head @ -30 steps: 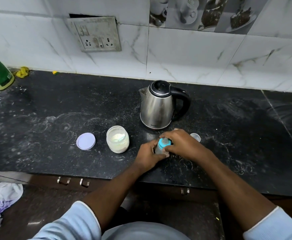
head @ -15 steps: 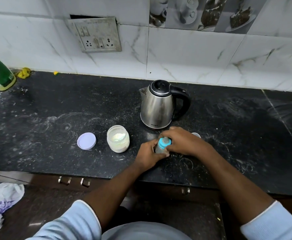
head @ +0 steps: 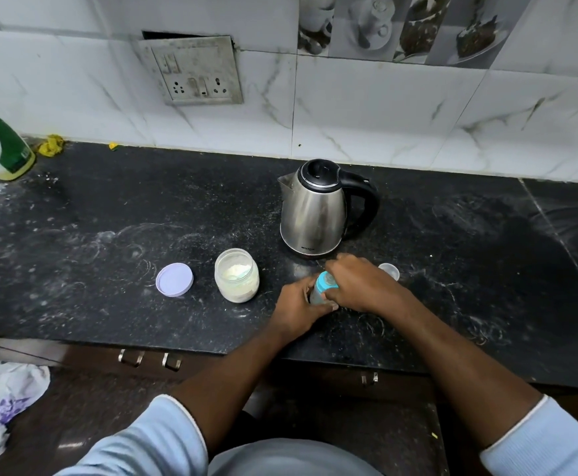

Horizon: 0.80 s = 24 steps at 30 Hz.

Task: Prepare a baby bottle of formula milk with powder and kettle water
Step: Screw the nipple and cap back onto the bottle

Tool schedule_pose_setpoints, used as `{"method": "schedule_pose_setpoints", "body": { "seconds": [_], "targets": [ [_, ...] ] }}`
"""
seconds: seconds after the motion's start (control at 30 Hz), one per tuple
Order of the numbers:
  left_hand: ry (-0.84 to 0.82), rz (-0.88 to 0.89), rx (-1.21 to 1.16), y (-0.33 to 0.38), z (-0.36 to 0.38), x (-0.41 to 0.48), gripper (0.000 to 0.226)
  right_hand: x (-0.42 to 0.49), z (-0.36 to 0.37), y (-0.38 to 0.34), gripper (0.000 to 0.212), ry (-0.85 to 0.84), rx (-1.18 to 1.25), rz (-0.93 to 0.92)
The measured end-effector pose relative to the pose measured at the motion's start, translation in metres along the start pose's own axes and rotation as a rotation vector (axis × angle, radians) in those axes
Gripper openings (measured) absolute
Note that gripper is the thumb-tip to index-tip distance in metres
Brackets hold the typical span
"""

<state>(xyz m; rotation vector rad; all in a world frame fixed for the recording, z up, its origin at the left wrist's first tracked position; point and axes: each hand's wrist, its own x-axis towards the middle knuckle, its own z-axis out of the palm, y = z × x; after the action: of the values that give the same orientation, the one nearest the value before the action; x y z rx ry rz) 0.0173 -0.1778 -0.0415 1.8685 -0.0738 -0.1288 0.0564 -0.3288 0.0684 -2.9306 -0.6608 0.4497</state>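
A steel kettle (head: 315,207) with a black lid and handle is seen upright on the dark, speckled worktop (head: 109,218), its spout turned left and its handle right. Just in front of the kettle, the baby bottle (head: 325,285) is held upright on the worktop, and only its blue collar and a strip of clear body are shown between the two hands. The left grip (head: 297,309) is wrapped around the bottle's body from the left, with the fingers curled about it. The right grip (head: 363,286) is closed over the blue top from the right, with the thumb and fingers curled round the collar. What the bottle contains cannot be told, since its body is mostly hidden.

In front of the kettle and to its left, an open powder jar (head: 236,274) is stood with pale powder inside. Further left of the kettle, past the jar and apart from it, a purple lid (head: 174,279) is laid flat. To the kettle's front right, a small clear cap (head: 389,270) is partly hidden behind the right grip. Far to the kettle's left, at the worktop's end, a white and green bottle (head: 2,146) is seen tilted, with a yellow scrap (head: 51,145) just beside it. Behind the kettle and to its left, a socket plate (head: 194,72) is set in the marbled wall tiles. Well in front of the kettle and far left, below the worktop's edge, a crumpled cloth (head: 2,396) is seen.
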Motion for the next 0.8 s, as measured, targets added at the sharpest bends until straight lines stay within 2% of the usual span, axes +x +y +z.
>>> {"method": "schedule_pose_setpoints", "body": {
  "seconds": [0.13,0.27,0.37,0.43,0.53,0.63,0.8],
  "targets": [
    [-0.08,-0.032,-0.111,0.008,-0.004,0.0,0.045,-0.004,-0.006,0.012,0.035,-0.021,0.166,-0.013],
    [-0.159,-0.125,-0.42,0.028,-0.014,-0.006,0.051,-0.016,-0.024,0.034,0.057,-0.012,0.847,-0.028],
    [-0.351,-0.112,-0.563,0.051,-0.027,-0.008,0.058,-0.026,-0.035,0.035,0.064,-0.106,1.123,-0.169],
    [-0.44,-0.14,-0.69,0.067,-0.031,-0.011,0.062,-0.028,-0.039,0.03,0.057,-0.138,1.178,-0.248],
    [-0.51,-0.176,-0.799,0.08,-0.032,-0.015,0.066,-0.028,-0.043,0.021,0.041,-0.057,1.173,-0.29],
    [-0.577,-0.145,-0.769,0.089,-0.036,-0.017,0.059,-0.031,-0.044,0.011,0.038,0.041,1.17,-0.314],
    [-0.617,-0.069,-0.631,0.106,-0.038,-0.021,0.036,-0.037,-0.054,0.001,0.042,0.164,0.998,-0.395]
  ]
}}
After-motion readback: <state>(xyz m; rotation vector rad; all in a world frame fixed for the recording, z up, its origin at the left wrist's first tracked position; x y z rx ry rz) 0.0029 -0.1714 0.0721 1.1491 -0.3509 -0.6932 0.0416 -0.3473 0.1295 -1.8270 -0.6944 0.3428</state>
